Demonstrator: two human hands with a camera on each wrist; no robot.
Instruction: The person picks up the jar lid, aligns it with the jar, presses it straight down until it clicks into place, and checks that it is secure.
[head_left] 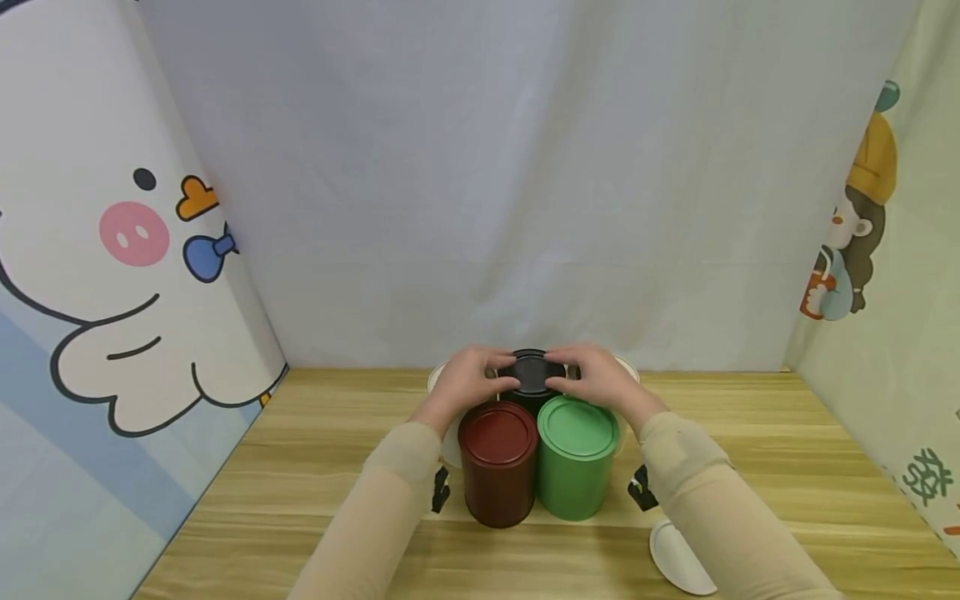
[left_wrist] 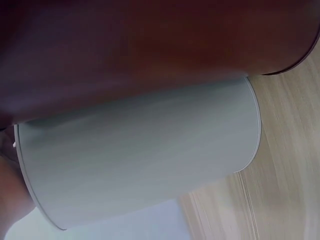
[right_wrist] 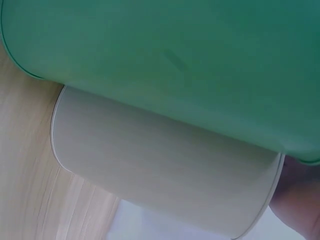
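The black can point(head_left: 532, 374) stands behind two others in the head view, lid on top. From its left side my left hand point(head_left: 471, 377) grips the rim, thumb nearer me and fingers behind. My right hand point(head_left: 596, 377) does likewise from the right. In front stand a dark red can point(head_left: 499, 467) and a green can point(head_left: 576, 467), both lidded. A white can point(left_wrist: 140, 155) fills the middle of the left wrist view, beside the dark red one. Another white can point(right_wrist: 165, 160) shows in the right wrist view beside the green one. My hands partly hide both white cans from above.
A loose white lid point(head_left: 678, 557) lies on the wooden table point(head_left: 757, 467) at the right front, partly covered by my right sleeve. A pale curtain point(head_left: 420, 208) hangs behind the table. Printed cloths stand along the left and right sides.
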